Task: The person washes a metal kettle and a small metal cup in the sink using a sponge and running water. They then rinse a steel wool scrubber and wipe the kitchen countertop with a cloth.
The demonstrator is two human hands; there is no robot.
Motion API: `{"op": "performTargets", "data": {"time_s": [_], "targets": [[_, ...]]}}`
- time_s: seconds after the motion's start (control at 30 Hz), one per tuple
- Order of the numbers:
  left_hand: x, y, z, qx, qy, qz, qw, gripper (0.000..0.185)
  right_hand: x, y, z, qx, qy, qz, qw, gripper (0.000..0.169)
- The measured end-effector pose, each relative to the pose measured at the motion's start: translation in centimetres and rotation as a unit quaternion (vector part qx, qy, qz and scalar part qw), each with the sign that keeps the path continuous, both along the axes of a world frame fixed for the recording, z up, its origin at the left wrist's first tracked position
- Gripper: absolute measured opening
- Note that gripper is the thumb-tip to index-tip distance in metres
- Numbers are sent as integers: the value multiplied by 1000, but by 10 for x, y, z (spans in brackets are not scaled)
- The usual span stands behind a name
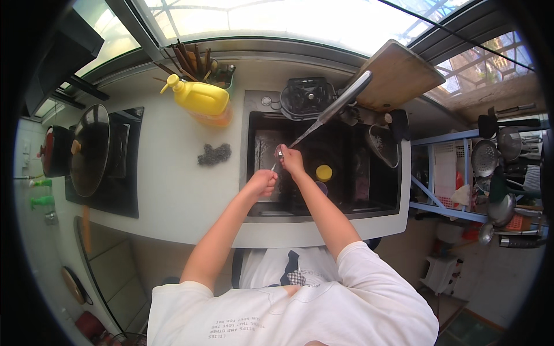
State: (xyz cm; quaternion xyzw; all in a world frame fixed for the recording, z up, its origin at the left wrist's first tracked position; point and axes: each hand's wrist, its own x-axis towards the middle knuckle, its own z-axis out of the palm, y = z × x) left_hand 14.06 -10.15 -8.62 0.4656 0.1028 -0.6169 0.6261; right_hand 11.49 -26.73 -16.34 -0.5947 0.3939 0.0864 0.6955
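Note:
Over the left part of the dark kitchen sink [298, 215], my left hand [262, 183] is closed on the thin handle of a small metal utensil, perhaps a spoon. My right hand [291, 160] is at the utensil's rounded end [279, 152], its fingers around it. Just beyond my hands, the grey-handled faucet [344, 98] reaches down over the basin. A yellow round object [323, 173] lies in the sink to the right of my right wrist, with a purplish round thing [321, 187] partly hidden by my forearm. A steel wool scourer [214, 155] rests on the counter to the left.
A yellow pump bottle [202, 101] stands behind the scourer, near a holder of chopsticks [194, 62]. A wooden cutting board [400, 75] leans at the back right. A strainer [383, 145] is at the sink's right side. On the left stove sits a lidded pan [91, 151].

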Motion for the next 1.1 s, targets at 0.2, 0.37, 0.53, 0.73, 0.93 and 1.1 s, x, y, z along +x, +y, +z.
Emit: {"op": "performTargets", "data": {"time_s": [0.2, 0.37, 0.53, 0.73, 0.93, 1.1], "targets": [[0, -9, -7, 8, 59, 39, 997, 17, 4, 8, 12, 61, -65, -61, 994, 23], [0, -14, -9, 14, 65, 41, 997, 17, 1, 12, 12, 43, -83, -89, 992, 23], [5, -20, -9, 3, 61, 10, 998, 16, 1, 3, 11, 96, -52, -137, 984, 24], [7, -30, -30, 138, -180, -52, 973, 26, -1, 9, 12, 160, -91, -154, 971, 36], [-7, -34, -24, 313, -561, -57, 764, 25, -2, 1, 28, 244, -92, -216, 941, 39], [-13, -28, -34, 256, -617, 12, 744, 17, -4, -6, 26, 176, -105, -161, 965, 22]]}}
